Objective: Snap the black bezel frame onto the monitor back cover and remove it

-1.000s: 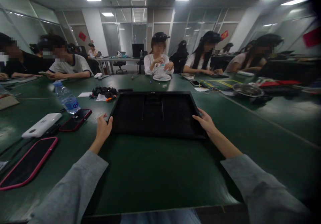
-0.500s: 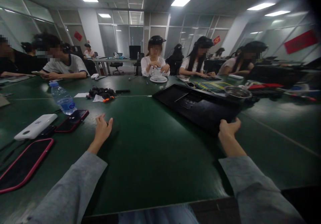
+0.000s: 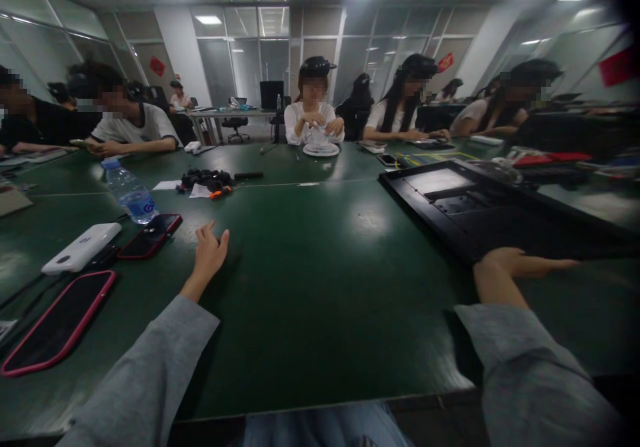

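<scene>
Close in, gray sleeves [image 3: 145,360] stretch across a green table [image 3: 320,313]; the person's left hand [image 3: 209,257], fingers loosely parted, holds nothing near a red-rimmed phone [image 3: 150,237]; the right hand [image 3: 513,265], fingers extended, touches the near edge of a black panel [image 3: 520,217] on the table's right side, though whether it grips cannot be told; beyond, a co-worker [image 3: 295,119] in white sits behind a white grille [image 3: 321,149].

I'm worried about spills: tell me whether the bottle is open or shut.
Shut: a blue cap sits on top of the bottle. How tightly it is screwed on, I cannot tell.
</scene>
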The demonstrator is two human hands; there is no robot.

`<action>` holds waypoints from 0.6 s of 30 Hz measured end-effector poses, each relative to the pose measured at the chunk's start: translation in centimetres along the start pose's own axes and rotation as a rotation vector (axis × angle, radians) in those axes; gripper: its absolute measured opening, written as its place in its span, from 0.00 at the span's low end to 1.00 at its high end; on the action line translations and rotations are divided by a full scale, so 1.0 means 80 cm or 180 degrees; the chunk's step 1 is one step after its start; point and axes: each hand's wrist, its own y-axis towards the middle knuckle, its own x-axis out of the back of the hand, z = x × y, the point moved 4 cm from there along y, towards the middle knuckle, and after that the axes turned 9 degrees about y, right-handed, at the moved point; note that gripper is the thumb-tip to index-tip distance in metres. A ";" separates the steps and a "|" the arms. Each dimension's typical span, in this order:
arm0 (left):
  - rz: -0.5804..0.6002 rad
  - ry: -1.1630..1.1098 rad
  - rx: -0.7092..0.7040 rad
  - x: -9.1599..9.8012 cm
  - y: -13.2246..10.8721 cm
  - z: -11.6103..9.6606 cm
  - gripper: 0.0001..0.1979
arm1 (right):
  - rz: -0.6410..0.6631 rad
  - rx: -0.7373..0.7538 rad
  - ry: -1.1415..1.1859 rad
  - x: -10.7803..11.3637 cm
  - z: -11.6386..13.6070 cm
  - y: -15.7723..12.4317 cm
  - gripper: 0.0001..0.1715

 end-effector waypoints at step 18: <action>0.0292 0.0664 0.0185 0.032 -0.008 -0.025 0.23 | -0.0771 0.0837 -0.0568 -0.015 -0.068 0.015 0.40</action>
